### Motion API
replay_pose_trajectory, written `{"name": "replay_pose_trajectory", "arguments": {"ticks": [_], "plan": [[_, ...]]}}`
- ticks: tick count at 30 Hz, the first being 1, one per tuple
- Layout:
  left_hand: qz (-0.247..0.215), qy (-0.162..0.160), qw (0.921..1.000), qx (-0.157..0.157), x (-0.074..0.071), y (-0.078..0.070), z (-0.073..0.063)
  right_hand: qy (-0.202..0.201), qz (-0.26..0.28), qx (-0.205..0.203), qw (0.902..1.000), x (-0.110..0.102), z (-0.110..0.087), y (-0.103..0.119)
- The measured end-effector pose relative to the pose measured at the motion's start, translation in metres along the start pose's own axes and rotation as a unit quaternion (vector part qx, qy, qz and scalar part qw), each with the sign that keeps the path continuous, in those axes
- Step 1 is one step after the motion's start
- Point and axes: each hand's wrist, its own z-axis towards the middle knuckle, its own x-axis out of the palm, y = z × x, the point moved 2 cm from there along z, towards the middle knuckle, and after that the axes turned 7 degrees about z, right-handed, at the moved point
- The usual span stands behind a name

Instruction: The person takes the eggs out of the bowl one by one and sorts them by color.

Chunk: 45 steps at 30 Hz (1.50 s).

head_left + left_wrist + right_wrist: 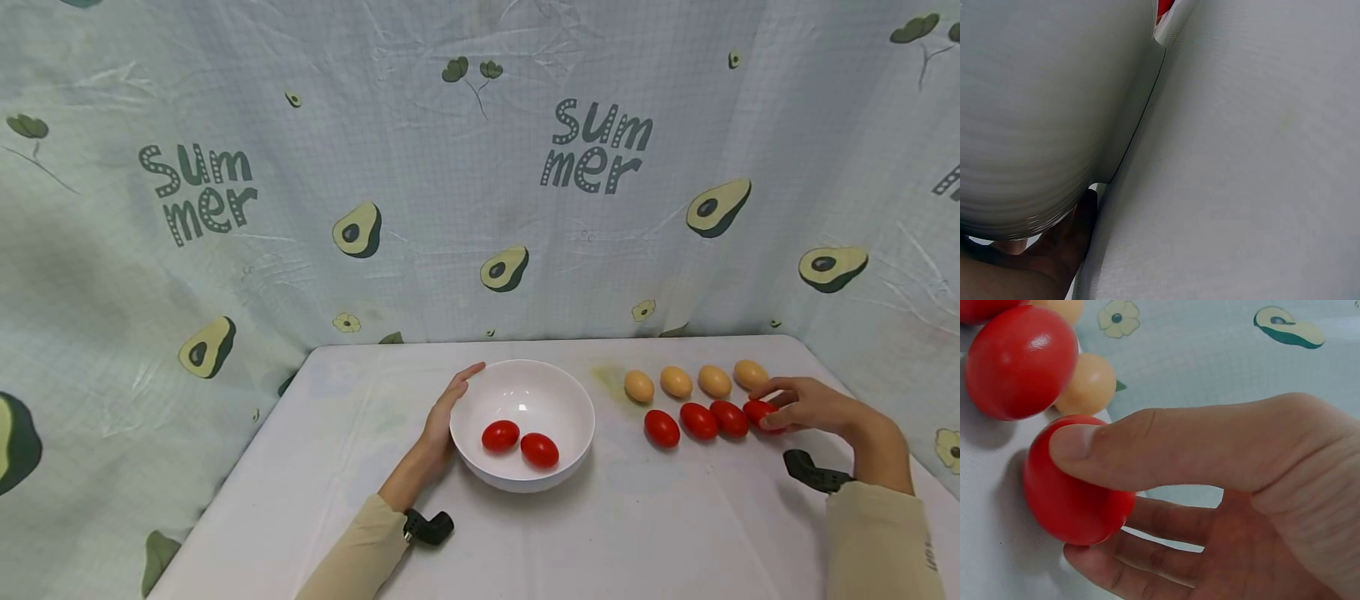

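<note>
My right hand [813, 408] pinches a red egg [1072, 500] between thumb and fingers, at the right end of a row of red eggs. In the right wrist view the thumb lies across the egg's top, with fingers at its lower side. Against the left outer side of a white bowl [555, 392] rests my left hand [442, 417], fingers stretched along the wall. Two red eggs, a left one [500, 436] and a right one [540, 450], lie inside the bowl. The left wrist view mostly shows the bowl's outside [1041, 112] and part of the hand.
Behind the red row, several light-brown eggs [677, 382] form a second row. Nearest the bowl in the red row is an egg [662, 428]. A white cloth covers the table [637, 533]. A printed curtain [420, 167] hangs behind its far edge.
</note>
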Motion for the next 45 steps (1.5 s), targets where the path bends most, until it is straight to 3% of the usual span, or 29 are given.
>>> {"name": "replay_pose_trajectory", "arguments": {"ticks": [32, 45], "plan": [[0.003, 0.003, 1.0000, 0.003, 0.000, -0.001, 0.000, 0.017, 0.014, 0.022, 0.9995, 0.003, -0.002, 0.008], [0.009, 0.008, 0.9999, -0.003, -0.001, -0.001, -0.002, 0.014, -0.015, 0.023, 0.9995, -0.003, -0.007, 0.016]]}}
